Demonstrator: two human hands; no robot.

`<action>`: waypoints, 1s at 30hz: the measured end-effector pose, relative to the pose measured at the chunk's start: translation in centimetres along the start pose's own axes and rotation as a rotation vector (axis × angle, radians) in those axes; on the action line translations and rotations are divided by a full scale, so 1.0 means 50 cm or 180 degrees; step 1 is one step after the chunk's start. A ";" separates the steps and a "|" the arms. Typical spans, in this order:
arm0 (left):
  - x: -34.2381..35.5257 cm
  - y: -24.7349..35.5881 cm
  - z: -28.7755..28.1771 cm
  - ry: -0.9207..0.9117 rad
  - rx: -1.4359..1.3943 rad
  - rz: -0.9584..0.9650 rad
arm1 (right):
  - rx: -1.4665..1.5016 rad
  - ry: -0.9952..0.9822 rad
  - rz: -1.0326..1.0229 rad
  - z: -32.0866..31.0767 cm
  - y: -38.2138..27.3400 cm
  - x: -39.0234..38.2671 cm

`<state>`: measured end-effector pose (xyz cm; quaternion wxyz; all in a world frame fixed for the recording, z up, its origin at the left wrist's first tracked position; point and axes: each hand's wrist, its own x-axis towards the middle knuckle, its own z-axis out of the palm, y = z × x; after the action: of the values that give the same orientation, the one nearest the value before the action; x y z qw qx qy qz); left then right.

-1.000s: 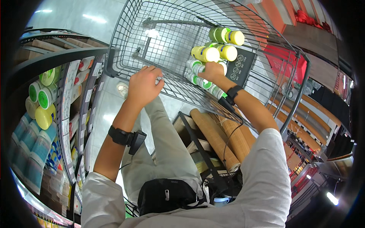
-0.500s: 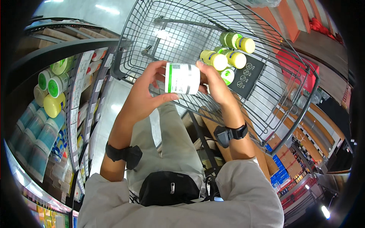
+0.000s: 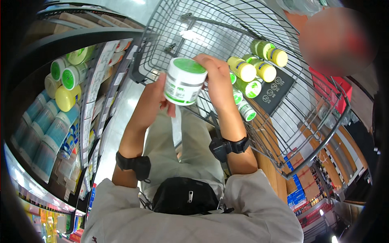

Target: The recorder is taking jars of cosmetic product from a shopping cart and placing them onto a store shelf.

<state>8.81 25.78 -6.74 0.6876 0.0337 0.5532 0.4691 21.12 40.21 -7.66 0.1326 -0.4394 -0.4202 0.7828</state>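
Observation:
A white jar [image 3: 184, 86] with a green lid is held between my two hands, its lid tipped up and its printed side toward me. My left hand [image 3: 153, 97] grips its left side, with fingertips showing below the jar. From the right, my right hand [image 3: 214, 75] wraps round the upper edge, the fingers partly hidden behind it. Just beyond the jar is a wire shopping cart [image 3: 139, 75]. Inside it, on the right, lie several tubs, among them yellow-lidded ones [image 3: 245, 72] and green-lidded ones [image 3: 252, 89].
A store shelf [image 3: 95, 87] on the left holds green-lidded jars [image 3: 69, 77], a yellow-lidded tub [image 3: 67, 98] and blue-labelled containers [image 3: 48, 133]. A dark printed panel [image 3: 277, 91] is on the cart's right. Beyond the cart are a red box [image 3: 344, 91] and stacked cartons [image 3: 308, 174].
Both hands have turned the jar, so its green lid now shows on top. My right hand has shifted to its upper edge. More green-lidded containers show in the cart.

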 end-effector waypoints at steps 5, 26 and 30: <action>-0.041 0.043 -0.024 0.0883 0.0953 0.1123 | -0.0469 0.0036 0.0412 0.057 -0.010 0.013; -0.136 0.221 -0.398 0.4213 0.1970 0.3418 | -0.1135 -0.0616 -0.3244 0.626 -0.008 0.136; -0.093 0.267 -0.483 0.4699 0.2787 0.2454 | -0.1514 -0.0641 -0.2619 0.670 -0.018 0.197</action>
<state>-18.20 18.64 -5.09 -0.1136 0.1642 0.9270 0.3174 -11.49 28.32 -3.92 0.2857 -0.1769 -0.7371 0.5863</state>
